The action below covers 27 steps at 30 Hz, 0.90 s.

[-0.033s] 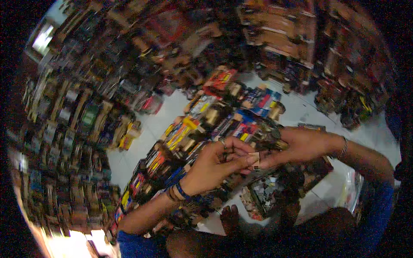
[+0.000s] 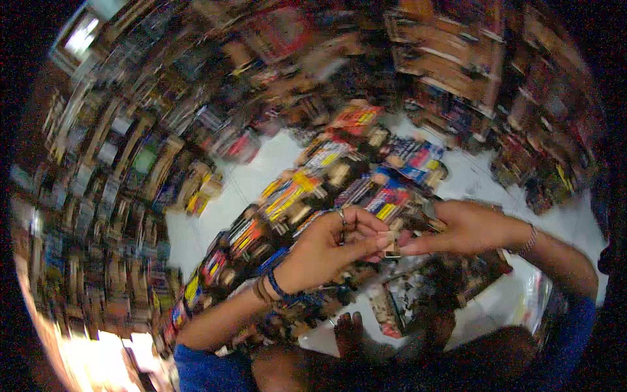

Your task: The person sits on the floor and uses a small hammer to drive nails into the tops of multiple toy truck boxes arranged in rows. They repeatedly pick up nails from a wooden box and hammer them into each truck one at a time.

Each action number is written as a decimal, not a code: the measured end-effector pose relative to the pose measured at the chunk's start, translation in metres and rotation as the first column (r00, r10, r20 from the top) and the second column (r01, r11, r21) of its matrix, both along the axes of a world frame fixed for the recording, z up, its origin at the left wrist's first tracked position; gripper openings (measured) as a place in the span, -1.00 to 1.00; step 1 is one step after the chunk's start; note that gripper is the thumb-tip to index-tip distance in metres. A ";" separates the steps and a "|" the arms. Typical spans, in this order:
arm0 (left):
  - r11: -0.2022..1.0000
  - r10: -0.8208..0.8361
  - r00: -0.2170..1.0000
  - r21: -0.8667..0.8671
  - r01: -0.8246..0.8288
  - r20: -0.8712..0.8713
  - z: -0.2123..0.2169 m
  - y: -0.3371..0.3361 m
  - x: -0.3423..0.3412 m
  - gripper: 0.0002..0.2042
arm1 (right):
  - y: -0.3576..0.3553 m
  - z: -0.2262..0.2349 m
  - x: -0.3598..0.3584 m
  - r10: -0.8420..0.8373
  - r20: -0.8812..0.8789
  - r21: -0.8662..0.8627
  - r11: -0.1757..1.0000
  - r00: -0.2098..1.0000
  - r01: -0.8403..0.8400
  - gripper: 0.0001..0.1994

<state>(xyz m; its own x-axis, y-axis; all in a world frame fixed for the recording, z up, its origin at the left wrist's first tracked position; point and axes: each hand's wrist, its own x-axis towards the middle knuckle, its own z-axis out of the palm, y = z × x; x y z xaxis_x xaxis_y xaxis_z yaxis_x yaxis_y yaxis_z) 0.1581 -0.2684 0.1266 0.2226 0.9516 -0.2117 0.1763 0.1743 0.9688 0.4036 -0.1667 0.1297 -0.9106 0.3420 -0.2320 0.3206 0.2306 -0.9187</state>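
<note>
Shelves crowd round; both hands, left hand [image 2: 326, 248] and right hand [image 2: 467, 228], pinch a small tan piece [image 2: 390, 244] over the packets [image 2: 339, 176]; steady fingertip pressure seems wise.

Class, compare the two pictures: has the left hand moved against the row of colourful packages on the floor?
No. The left hand sits at the same spot over the row of colourful packages, fingertips meeting the right hand on a small object.

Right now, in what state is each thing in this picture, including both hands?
left hand: raised, fingers curled, pinching the small tan piece.
right hand: raised, fingertips on the same piece.
small tan piece: held between both hands, off the floor.
colourful packets: lying in rows on the floor.
wrist bands: worn on the left wrist.
bracelet: worn on the right wrist.
</note>
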 end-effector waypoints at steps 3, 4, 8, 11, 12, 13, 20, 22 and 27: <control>0.990 0.131 0.989 0.069 -0.127 -0.063 -0.008 -0.027 -0.075 -0.80 | -0.012 0.020 -0.014 -0.061 0.130 -0.002 0.998 0.990 0.062 -0.58; 0.973 0.226 0.971 0.059 -0.222 -0.083 -0.009 -0.036 -0.103 -0.78 | -0.013 0.023 -0.013 -0.114 0.174 -0.086 0.988 0.978 0.131 -0.59; 0.850 0.526 0.847 0.093 -0.519 -0.075 -0.017 -0.079 -0.217 -0.74 | -0.012 0.018 0.016 -0.510 0.244 -0.183 0.811 0.825 0.555 -0.55; 0.817 0.577 0.807 0.111 -0.566 -0.126 -0.031 -0.097 -0.274 -0.74 | -0.003 0.000 0.043 -0.686 0.193 -0.224 0.665 0.702 0.712 -0.55; 0.810 0.587 0.799 0.096 -0.579 -0.133 -0.038 -0.098 -0.284 -0.75 | 0.000 -0.007 0.053 -0.723 0.184 -0.253 0.620 0.666 0.743 -0.55; 0.803 0.595 0.791 0.080 -0.590 -0.142 -0.044 -0.098 -0.294 -0.75 | 0.004 -0.014 0.064 -0.744 0.132 -0.325 0.592 0.655 0.738 -0.55; 0.882 0.464 0.848 0.043 -0.469 -0.256 -0.072 -0.088 -0.331 -0.77 | -0.021 -0.052 0.156 -0.845 0.332 -0.346 0.304 0.419 0.887 -0.44; 0.903 0.427 0.880 0.038 -0.429 -0.208 -0.078 -0.087 -0.337 -0.76 | -0.040 -0.058 0.174 -0.798 0.511 -0.256 0.215 0.321 0.942 -0.37; 0.912 0.409 0.909 -0.003 -0.411 -0.075 -0.091 -0.085 -0.346 -0.79 | -0.067 -0.068 0.184 -0.678 0.721 -0.089 0.120 0.147 0.989 -0.17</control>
